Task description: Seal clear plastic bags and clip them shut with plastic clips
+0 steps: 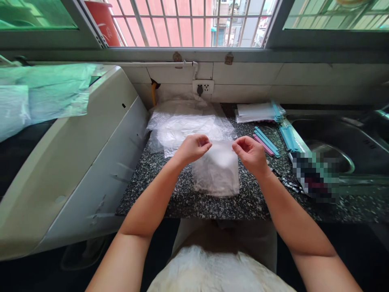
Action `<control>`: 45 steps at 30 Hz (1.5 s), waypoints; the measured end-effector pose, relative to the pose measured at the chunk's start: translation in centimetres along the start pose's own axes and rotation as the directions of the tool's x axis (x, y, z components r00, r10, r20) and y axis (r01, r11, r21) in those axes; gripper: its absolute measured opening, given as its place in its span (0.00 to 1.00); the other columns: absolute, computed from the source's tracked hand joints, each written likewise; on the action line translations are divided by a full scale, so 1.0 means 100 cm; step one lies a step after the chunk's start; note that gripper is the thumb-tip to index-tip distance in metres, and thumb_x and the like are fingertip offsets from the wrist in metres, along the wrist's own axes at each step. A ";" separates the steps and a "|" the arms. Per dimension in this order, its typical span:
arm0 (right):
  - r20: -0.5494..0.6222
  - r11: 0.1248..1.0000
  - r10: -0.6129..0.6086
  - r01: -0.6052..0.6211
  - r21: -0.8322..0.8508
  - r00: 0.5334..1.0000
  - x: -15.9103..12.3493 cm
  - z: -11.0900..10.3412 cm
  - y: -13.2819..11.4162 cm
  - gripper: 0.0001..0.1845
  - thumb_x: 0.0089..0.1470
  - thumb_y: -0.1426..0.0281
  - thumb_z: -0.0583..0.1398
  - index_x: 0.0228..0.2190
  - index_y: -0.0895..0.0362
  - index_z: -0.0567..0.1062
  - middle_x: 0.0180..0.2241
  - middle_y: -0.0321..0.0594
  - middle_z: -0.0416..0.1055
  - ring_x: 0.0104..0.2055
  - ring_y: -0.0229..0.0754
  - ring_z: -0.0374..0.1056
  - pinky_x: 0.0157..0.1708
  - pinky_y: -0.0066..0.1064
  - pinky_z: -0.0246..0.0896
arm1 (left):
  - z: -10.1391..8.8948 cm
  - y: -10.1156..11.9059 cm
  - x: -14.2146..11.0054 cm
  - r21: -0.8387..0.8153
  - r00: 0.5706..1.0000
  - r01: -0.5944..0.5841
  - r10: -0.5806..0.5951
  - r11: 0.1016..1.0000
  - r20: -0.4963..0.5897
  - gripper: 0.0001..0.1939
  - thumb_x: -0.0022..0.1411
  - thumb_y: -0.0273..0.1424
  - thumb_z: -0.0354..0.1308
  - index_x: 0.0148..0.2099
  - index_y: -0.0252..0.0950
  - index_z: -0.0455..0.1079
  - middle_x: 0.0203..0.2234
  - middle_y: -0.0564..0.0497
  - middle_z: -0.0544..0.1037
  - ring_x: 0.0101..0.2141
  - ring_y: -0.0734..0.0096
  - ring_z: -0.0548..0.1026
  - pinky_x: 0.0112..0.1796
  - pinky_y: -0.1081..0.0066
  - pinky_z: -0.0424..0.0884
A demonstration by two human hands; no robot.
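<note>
A clear plastic bag (216,172) hangs between my two hands above the speckled dark countertop (170,205). My left hand (194,148) pinches its upper left corner, thumb against fingers. The upper right corner is pinched in the same way by my right hand (251,154). Just behind the bag lies a loose pile of clear plastic bags (188,121). Right of my right hand are several blue strips (267,142), with a pink strip (263,144) beside them.
More blue strips (288,138) lie near the steel sink (322,134), by a blurred-out package (314,178). A stack of flat clear bags (257,112) sits at the back. On the left stands a large cream appliance (88,134) with plastic sheeting (45,93) on top. A wall socket (207,86) holds a black plug.
</note>
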State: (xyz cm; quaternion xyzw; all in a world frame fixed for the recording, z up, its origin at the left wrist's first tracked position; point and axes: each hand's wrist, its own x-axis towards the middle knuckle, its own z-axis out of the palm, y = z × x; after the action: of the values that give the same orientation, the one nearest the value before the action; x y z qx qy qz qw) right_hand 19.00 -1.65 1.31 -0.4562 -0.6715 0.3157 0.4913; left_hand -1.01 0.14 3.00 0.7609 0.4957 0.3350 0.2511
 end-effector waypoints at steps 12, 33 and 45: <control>-0.195 0.990 0.081 -0.056 0.130 0.977 0.005 -0.005 -0.001 0.16 0.46 0.56 0.62 0.25 0.55 0.67 0.20 0.31 0.63 0.20 0.32 0.58 0.21 0.27 0.57 | -0.010 -0.009 0.004 -0.215 0.995 0.100 -0.100 0.972 0.012 0.07 0.51 0.30 0.56 0.24 0.34 0.67 0.17 0.55 0.68 0.20 0.79 0.62 0.23 0.74 0.58; -0.208 0.992 -0.059 0.035 -0.119 0.976 -0.013 0.007 -0.020 0.15 0.51 0.60 0.58 0.20 0.55 0.64 0.17 0.32 0.59 0.19 0.32 0.54 0.20 0.28 0.52 | 0.017 0.013 -0.005 -0.497 0.981 0.118 -0.180 0.860 -0.078 0.09 0.53 0.33 0.59 0.25 0.36 0.63 0.15 0.58 0.62 0.17 0.82 0.59 0.17 0.77 0.57; -0.118 0.912 -0.228 0.170 -0.375 0.967 -0.020 0.013 -0.022 0.14 0.54 0.62 0.55 0.20 0.55 0.68 0.18 0.35 0.64 0.20 0.35 0.58 0.24 0.30 0.54 | 0.022 0.022 -0.008 -0.632 0.988 0.136 -0.155 0.763 0.026 0.03 0.54 0.28 0.56 0.28 0.35 0.66 0.19 0.55 0.69 0.20 0.81 0.66 0.22 0.77 0.66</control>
State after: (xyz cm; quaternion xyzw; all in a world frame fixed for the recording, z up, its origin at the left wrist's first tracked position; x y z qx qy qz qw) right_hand 17.30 -4.27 2.03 -0.4915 -0.7198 0.0977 0.4804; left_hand 1.76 -1.56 2.92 0.5870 0.4153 0.4718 0.5102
